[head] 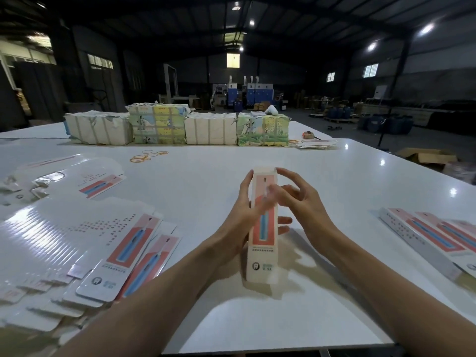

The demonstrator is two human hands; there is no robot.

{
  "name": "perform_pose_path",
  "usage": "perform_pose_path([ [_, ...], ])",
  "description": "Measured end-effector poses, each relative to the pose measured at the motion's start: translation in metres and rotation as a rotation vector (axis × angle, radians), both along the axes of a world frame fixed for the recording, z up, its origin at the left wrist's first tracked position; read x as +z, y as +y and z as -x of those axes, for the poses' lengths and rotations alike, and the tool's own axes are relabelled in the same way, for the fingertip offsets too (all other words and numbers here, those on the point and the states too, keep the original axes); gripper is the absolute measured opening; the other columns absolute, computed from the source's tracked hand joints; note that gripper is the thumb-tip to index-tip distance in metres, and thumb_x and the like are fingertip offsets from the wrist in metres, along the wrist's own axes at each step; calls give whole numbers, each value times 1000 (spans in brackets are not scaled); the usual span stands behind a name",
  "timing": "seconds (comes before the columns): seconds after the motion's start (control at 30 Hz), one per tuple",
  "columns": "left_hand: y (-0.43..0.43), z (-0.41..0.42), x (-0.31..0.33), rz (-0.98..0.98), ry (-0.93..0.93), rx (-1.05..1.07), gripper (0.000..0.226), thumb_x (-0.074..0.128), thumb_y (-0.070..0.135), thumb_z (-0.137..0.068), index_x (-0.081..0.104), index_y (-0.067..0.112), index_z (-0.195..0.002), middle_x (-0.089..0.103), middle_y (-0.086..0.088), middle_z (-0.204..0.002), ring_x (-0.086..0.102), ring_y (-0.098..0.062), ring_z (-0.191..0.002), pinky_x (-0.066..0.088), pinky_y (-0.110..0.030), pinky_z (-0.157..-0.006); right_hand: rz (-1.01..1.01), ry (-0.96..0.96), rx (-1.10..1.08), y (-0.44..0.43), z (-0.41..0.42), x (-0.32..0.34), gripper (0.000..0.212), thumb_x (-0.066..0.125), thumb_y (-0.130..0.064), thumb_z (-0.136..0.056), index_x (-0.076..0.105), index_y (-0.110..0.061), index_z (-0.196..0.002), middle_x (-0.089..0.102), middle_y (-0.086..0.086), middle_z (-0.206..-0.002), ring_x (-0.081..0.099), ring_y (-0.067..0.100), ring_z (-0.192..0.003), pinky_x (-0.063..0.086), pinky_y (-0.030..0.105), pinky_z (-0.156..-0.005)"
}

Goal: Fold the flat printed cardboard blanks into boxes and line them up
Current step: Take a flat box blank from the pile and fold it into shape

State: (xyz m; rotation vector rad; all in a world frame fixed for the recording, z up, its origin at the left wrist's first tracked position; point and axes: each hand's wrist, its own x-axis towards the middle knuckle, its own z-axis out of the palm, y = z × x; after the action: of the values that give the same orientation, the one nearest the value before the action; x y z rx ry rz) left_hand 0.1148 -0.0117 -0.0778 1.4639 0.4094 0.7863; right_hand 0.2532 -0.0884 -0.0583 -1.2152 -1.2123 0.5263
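Both hands hold the box (262,253): left hand (239,215) fingers clamped round its middle, right hand (301,199) fingers pinching the top end, which should close squarely, uncrushed.

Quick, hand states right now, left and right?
Left hand: grips the box around its middle.
Right hand: fingers curled on the box's top end, thumb blurred.

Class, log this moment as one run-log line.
phase: folding; left hand: holds box mid-body; right hand: fingers curled at box top; flat blanks: stacked left; finished boxes: lined right
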Motion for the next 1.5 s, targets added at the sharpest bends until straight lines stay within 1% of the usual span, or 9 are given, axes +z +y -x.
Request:
perform_pose_path([
  [0.1, -2, -2, -3, -86, 74, -3, 110, 90, 40, -74, 14, 61, -151, 57, 11, -130, 77, -12, -99, 63, -29, -71, 12, 8, 11, 0, 1, 1, 54, 72, -53, -90, 54, -44, -141, 77, -5, -99, 77, 15, -98, 65, 29, -75],
  [0.3, 1, 0, -1, -83, 102, 91, 105, 87, 30, -65, 22, 55, -144, 62, 4, -114, 76, -4, -86, 59, -19, -62, 56, -1, 42, -1, 1, 1, 36, 71, -43, -96, 65, -31, -129, 75, 4, -101, 76, 21, -102, 65, 34, -69],
  [0.47, 2, 5, -6, -49, 178, 94, 96, 86, 31, -69, 27, 44, -144, 71, -2, -102, 79, -15, -79, 59, -22, -62, 130, -16, 107, -2, 0, -4, 24, 68, -41, -100, 70, -25, -117, 76, 7, -105, 78, 24, -98, 67, 43, -79],
  [0.63, -2, 5, 0, -28, 224, 60, 95, 85, 32, -74, 24, 45, -146, 68, -5, -117, 80, -23, -89, 65, -33, -72, 102, 86, -29, 5, -4, -5, 31, 55, -51, -104, 61, -29, -125, 78, 0, -106, 78, 19, -96, 64, 31, -77],
  [0.8, -8, 6, 2, -80, 269, 8, 94, 85, 28, -75, 26, 42, -147, 65, -8, -125, 77, -33, -101, 64, -49, -88, 104, 146, -64, 9, -16, -8, 23, 56, -31, -108, 68, -21, -125, 79, 1, -98, 78, 26, -97, 63, 29, -75],
  [1.07, -9, 5, 0, -114, 251, -18, 83, 83, 19, -88, 27, 42, -144, 68, -1, -116, 79, -19, -89, 62, -27, -69, -10, -20, -32, 3, -15, -1, 20, 50, -5, -107, 68, -12, -113, 80, 7, -100, 79, 28, -93, 64, 31, -71],
  [1.17, -10, 4, 1, -105, 228, -29, 83, 82, 18, -87, 26, 46, -141, 65, -1, -116, 79, -15, -83, 60, -22, -63, 6, 64, -1, 1, -13, 7, 22, 47, -4, -107, 68, -5, -112, 78, 10, -102, 77, 34, -97, 63, 34, -72],
  [1.33, -11, 4, 4, -112, 232, -78, 89, 83, 15, -86, 21, 49, -142, 61, -3, -119, 80, -24, -82, 61, -25, -63, 58, 300, 22, -2, -14, 15, 31, 56, -27, -107, 69, 1, -109, 75, 17, -102, 77, 37, -97, 64, 38, -70],
  [1.5, -9, 4, 4, -122, 224, -97, 89, 85, 17, -83, 24, 57, -135, 61, -8, -121, 80, -31, -85, 64, -33, -68, 86, 346, 22, 1, -20, 14, 16, 69, -15, -99, 74, -2, -106, 78, 14, -99, 77, 36, -96, 64, 41, -69],
])
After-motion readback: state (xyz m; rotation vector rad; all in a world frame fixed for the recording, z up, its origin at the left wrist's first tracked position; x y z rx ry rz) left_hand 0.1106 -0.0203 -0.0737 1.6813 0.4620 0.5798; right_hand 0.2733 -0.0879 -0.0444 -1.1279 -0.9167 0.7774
